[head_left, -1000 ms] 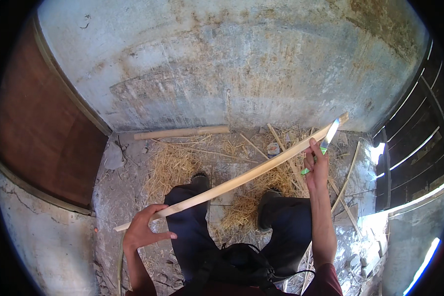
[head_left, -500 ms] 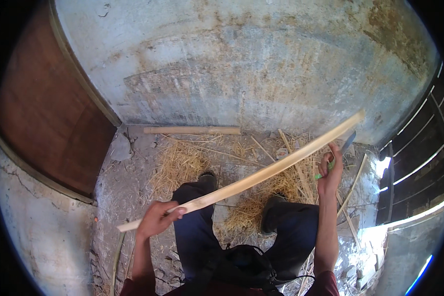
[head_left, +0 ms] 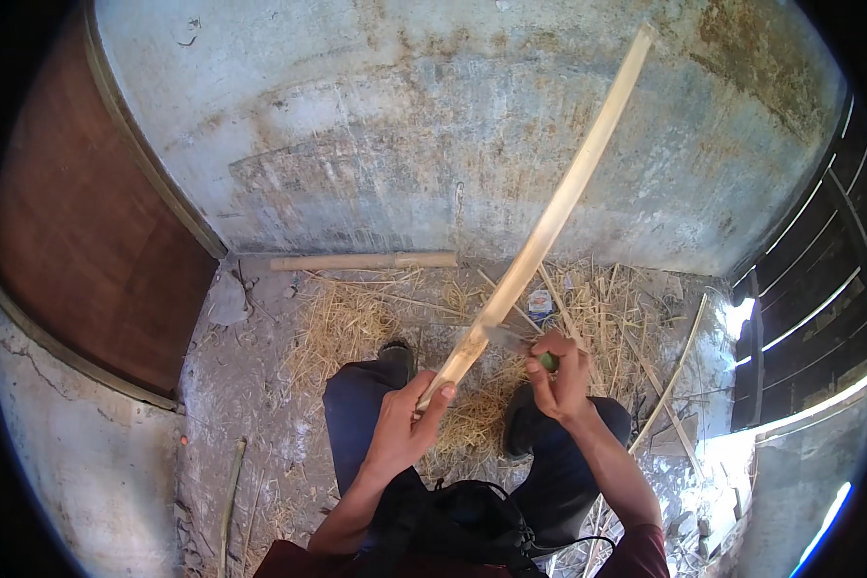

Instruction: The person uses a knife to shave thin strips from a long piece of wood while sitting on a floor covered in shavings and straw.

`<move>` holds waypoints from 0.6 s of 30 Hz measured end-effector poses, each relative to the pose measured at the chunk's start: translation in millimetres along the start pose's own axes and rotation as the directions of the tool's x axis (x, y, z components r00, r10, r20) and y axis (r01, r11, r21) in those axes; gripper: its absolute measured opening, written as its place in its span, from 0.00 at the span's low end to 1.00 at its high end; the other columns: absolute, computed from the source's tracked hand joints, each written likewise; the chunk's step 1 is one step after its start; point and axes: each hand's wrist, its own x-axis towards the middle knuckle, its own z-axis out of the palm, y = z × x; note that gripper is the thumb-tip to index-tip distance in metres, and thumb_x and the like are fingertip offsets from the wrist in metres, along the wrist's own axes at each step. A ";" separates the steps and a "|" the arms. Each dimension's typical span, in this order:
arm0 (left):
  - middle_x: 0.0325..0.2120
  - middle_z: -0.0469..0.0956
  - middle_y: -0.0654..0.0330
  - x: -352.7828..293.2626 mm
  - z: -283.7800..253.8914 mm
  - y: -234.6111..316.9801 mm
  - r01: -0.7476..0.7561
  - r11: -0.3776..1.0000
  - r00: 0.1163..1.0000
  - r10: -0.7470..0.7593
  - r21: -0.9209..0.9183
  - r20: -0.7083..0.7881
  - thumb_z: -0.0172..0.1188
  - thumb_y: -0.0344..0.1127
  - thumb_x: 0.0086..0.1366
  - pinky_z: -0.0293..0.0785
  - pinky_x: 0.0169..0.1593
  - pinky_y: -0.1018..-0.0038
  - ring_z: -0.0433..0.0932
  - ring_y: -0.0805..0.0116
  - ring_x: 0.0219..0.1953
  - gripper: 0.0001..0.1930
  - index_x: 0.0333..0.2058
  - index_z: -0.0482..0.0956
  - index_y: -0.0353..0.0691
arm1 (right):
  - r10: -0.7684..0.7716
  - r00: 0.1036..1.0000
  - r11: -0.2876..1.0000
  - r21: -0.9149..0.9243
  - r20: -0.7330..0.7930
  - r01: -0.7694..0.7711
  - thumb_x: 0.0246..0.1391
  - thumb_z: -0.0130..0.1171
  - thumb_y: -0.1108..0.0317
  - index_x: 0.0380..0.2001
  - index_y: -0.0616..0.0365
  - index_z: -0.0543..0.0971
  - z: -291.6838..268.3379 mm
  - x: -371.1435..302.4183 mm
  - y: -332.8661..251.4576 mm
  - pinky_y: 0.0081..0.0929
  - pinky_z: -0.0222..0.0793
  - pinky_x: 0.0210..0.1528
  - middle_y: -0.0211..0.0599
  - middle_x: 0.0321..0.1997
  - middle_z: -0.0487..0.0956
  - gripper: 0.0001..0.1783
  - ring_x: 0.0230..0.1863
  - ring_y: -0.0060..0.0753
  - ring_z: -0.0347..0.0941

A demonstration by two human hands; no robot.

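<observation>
My left hand is closed round the lower end of a long pale bamboo strip. The strip slants up and to the right, its far end raised in front of the wall. My right hand grips a knife by its green handle. The knife blade, smeared by motion, points left and lies at the strip's right edge, a little above my left hand. Whether the blade touches the strip I cannot tell.
Piles of straw-coloured shavings lie on the floor around my feet. A bamboo piece rests along the base of the stained wall. A thin stick and a small packet are to the right. A brown door stands at left.
The strip has swung from a shallow slant to a steep one. My left hand has moved right and slightly up; my right hand has brought the knife left and down beside the strip.
</observation>
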 end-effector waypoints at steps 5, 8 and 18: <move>0.19 0.68 0.71 2.9 14.7 1.1 -0.065 0.998 0.998 0.065 0.019 -0.009 0.59 0.44 0.81 0.61 0.23 0.77 0.67 0.85 0.20 0.16 0.37 0.75 0.37 | -0.169 0.981 0.986 0.006 0.090 0.170 0.61 0.75 0.64 0.47 0.56 0.74 0.9 5.2 1.4 0.39 0.78 0.33 0.40 0.32 0.83 0.20 0.29 0.47 0.83; 0.19 0.68 0.71 1.7 19.4 3.5 -0.069 0.997 0.998 0.069 0.020 -0.011 0.60 0.44 0.81 0.59 0.24 0.77 0.64 0.85 0.21 0.16 0.38 0.75 0.38 | -0.222 0.966 0.974 -0.006 0.133 0.225 0.60 0.76 0.66 0.48 0.56 0.72 1.6 5.2 1.8 0.37 0.75 0.30 0.41 0.31 0.81 0.23 0.28 0.43 0.81; 0.20 0.72 0.63 -2.0 16.1 13.0 -0.020 0.998 0.994 0.027 -0.068 0.103 0.52 0.42 0.84 0.64 0.28 0.73 0.66 0.79 0.21 0.14 0.45 0.76 0.36 | 0.268 0.953 0.962 -0.081 0.137 -0.259 0.52 0.68 0.78 0.52 0.56 0.77 3.3 13.4 -7.8 0.44 0.80 0.36 0.45 0.36 0.83 0.23 0.33 0.54 0.84</move>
